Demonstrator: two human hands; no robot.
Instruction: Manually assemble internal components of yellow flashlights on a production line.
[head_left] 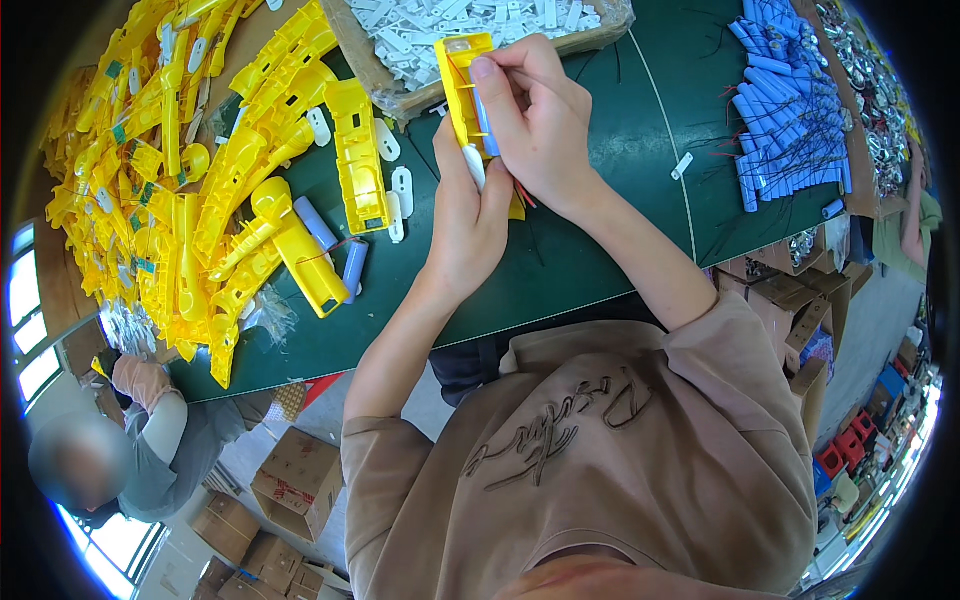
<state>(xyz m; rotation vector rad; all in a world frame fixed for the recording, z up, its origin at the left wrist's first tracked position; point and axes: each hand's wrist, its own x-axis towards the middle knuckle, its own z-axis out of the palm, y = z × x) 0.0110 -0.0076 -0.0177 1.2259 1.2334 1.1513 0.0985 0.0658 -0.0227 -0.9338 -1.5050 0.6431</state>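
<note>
Above the green table (590, 240), my left hand (468, 225) is closed around the lower part of a yellow plastic housing (460, 95). Inside the housing lies a blue cylindrical battery (485, 128), and a white plastic piece (474, 165) shows at my left fingers. Red and dark wires (523, 195) stick out below. My right hand (545, 125) is closed on the housing's right side, its thumb pressed at the upper end of the battery. The curled right fingers are partly hidden. Left of my hands lies another yellow housing (358, 155), beside several white plates (402, 190).
Yellow housings (150, 200) are heaped at the left. A carton (400, 100) of white pieces stands at the far edge. Wired blue batteries (775, 125) lie at right, beside shiny metal parts (880, 90). One co-worker (150, 440) sits lower left; another (910, 230) is at the right edge.
</note>
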